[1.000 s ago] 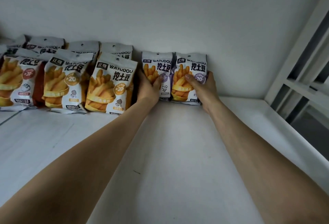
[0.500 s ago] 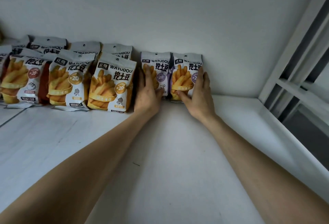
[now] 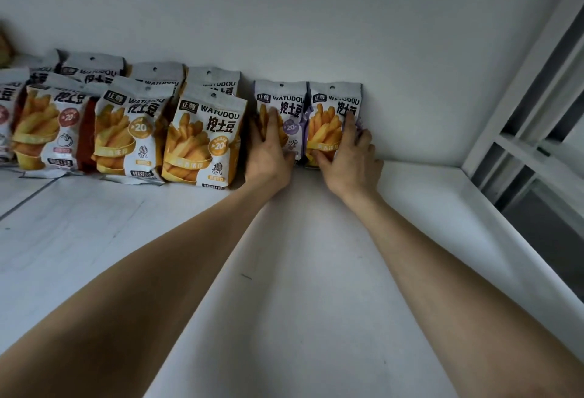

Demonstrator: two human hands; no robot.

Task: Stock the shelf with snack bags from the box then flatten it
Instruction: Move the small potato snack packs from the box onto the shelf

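Now that both grips have let go, left hand (image 3: pixel 268 151) and right hand (image 3: pixel 349 157) press flat, fingers spread, on the two purple bags (image 3: pixel 292 103) upright against the wall on the shelf (image 3: pixel 316 271). Placement looks done; box not in view.

White shelf (image 3: pixel 316 287), matte, faint scuffs; a seam line crossing its left part. Back wall behind, raised lip along the right edge. Standing on it against the wall: two purple-trimmed snack bags (image 3: pixel 281 119) side by side, upright, touching. Left of these, yellow-trimmed bags (image 3: pixel 202 141) in two rows, front row leaning back on the rear; one red-trimmed bag (image 3: pixel 47 132) further left. Front of shelf bare.
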